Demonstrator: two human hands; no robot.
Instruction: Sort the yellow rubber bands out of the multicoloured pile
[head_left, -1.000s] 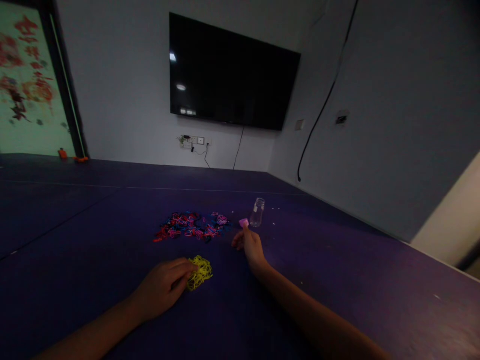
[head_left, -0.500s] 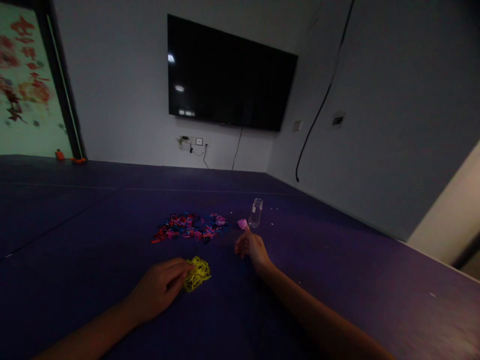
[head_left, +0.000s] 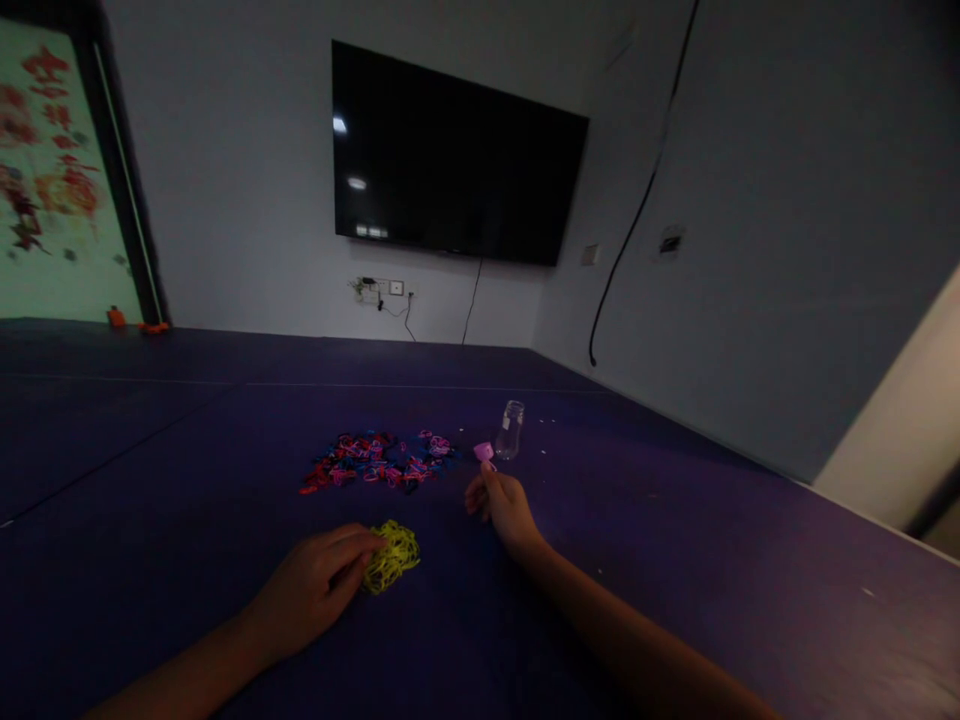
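Observation:
My left hand (head_left: pixel 319 585) rests at the left side of a tangled pile of yellow rubber bands (head_left: pixel 397 557), its thumb and fingers closed on the pile's edge. Farther forward on the right, my right hand (head_left: pixel 504 503) is loosely curled, thumb and finger together. A small pale bit shows by its fingertip, too small to name. Just beyond that fingertip lies a pink cap-like piece (head_left: pixel 483 452). Behind it and slightly right, a clear bottle (head_left: pixel 510 430) stands upright. Left of these, red, pink, blue and black rubber bands (head_left: pixel 375 460) lie spread in a loose heap.
Everything lies on a wide purple surface (head_left: pixel 187 450), with small white scraps (head_left: pixel 544 452) right of the bottle. A television (head_left: pixel 457 150) hangs on the far wall above sockets and cords. A black cable (head_left: pixel 637 210) dangles along the right wall.
My right hand has drawn back slightly, leaving more of the pink piece in sight. My left hand stays at the yellow bands. The view has shifted a little.

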